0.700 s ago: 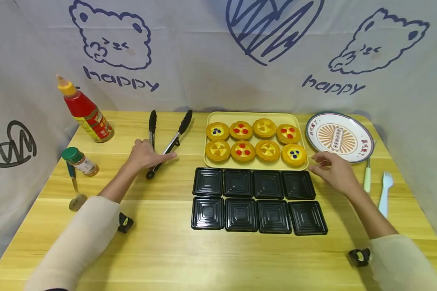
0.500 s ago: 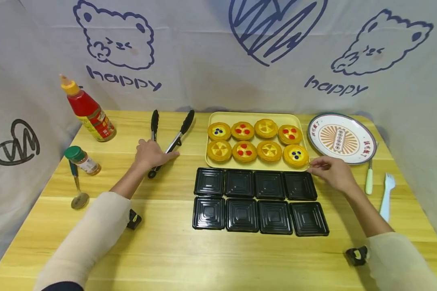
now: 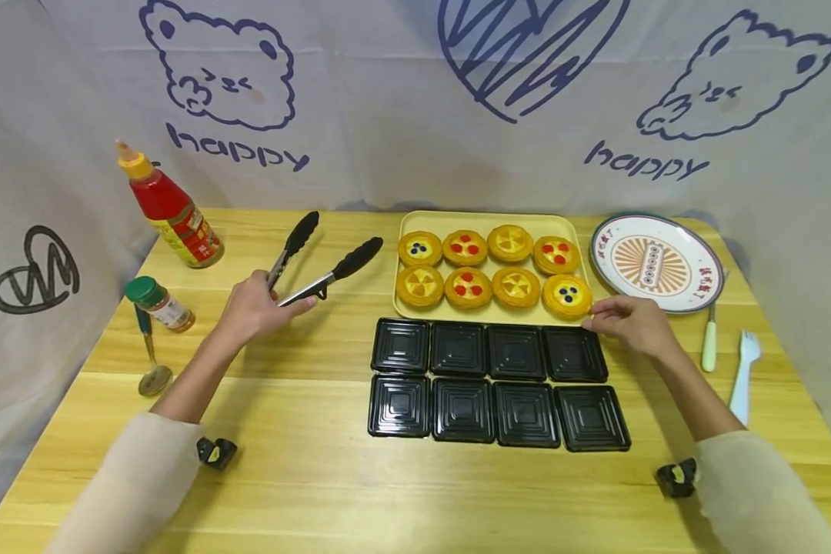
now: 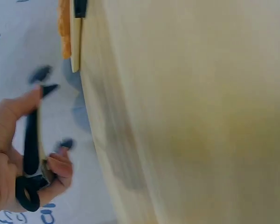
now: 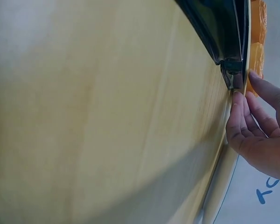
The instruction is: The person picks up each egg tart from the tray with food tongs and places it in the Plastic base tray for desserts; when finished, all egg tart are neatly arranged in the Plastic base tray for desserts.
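My left hand (image 3: 275, 298) grips black-tipped metal tongs (image 3: 325, 265) by their hinge end and holds them off the wooden table, tips spread and pointing at the yellow tray (image 3: 485, 220). In the left wrist view the tongs (image 4: 31, 140) lie across my palm with fingers curled round them. The tray carries several fruit tarts (image 3: 467, 286). My right hand (image 3: 597, 315) touches the tray's front right corner beside a blueberry tart (image 3: 568, 295). The right wrist view shows straight fingers (image 5: 242, 123) against the tray's edge. Several empty black square dishes (image 3: 498, 381) sit in two rows before the tray.
A red sauce bottle (image 3: 169, 208), a green-capped spice jar (image 3: 159, 304) and a spoon (image 3: 148, 362) stand at the left. A patterned plate (image 3: 654, 261), a knife (image 3: 709, 342) and a pale fork (image 3: 742, 369) lie at the right. A printed cloth backdrop closes the back and sides.
My left hand has closed on the tongs and lifted them off the table, swinging their tips toward the tray. My right hand has settled on the tray's front right corner.
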